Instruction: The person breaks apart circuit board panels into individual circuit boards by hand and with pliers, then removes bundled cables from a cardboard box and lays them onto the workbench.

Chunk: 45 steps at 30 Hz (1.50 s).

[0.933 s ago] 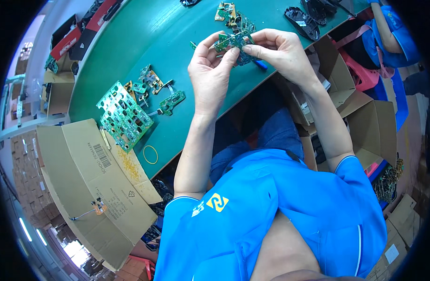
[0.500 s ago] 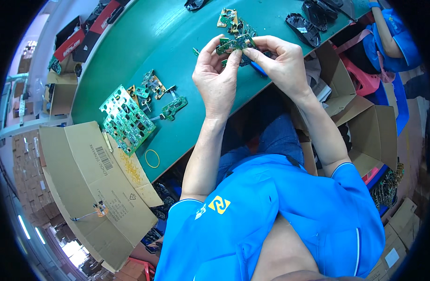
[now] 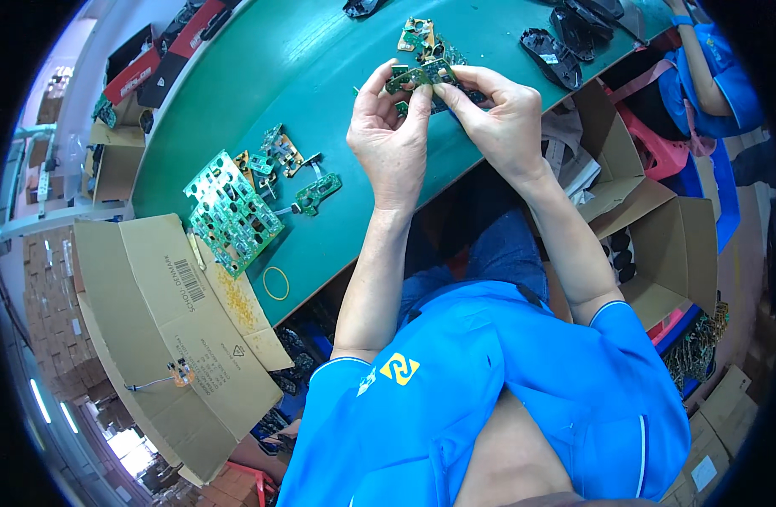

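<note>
Circuit board (image 3: 409,79), pinched by the left hand (image 3: 392,152) and right hand (image 3: 506,122), is above the green worktable (image 3: 303,93); an open cardboard box (image 3: 695,245) stands right, stacked cartons (image 3: 54,296) left.

Glossy green circuit panel (image 3: 229,203), smooth tabletop (image 3: 303,93) — matt cardboard flap (image 3: 143,279), cloth shirt (image 3: 456,380).

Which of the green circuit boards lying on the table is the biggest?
The large rectangular panel at the left, with its lower corner by the cardboard flap. It is far broader than any of the small boards to its right.
</note>
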Each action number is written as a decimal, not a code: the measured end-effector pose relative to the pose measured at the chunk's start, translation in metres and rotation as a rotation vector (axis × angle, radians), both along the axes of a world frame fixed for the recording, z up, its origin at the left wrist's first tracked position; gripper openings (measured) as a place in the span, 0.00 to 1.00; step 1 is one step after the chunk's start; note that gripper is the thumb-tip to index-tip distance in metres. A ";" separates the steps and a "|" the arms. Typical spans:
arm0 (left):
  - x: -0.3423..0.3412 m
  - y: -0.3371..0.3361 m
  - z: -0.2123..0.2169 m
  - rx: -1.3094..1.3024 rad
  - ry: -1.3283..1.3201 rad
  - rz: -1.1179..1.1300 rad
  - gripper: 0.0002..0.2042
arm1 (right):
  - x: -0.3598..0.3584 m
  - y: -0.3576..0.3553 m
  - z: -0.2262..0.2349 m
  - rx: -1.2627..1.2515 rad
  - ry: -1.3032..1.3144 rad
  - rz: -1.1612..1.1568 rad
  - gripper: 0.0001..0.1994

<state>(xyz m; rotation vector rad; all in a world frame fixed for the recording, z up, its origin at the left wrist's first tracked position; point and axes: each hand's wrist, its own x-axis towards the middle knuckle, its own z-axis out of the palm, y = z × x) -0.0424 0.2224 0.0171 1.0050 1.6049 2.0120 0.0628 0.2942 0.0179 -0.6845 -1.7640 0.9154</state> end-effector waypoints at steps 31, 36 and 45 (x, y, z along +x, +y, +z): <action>-0.091 0.025 0.026 -0.138 -0.177 -0.076 0.18 | 0.002 0.141 -0.009 -0.426 0.123 0.171 0.17; -0.123 0.091 -0.005 -0.440 0.143 -0.095 0.20 | -0.025 0.195 -0.022 -0.157 -0.260 0.101 0.14; -0.119 0.098 0.002 -0.608 0.638 -0.075 0.22 | 0.004 0.103 -0.012 0.171 -0.504 0.138 0.38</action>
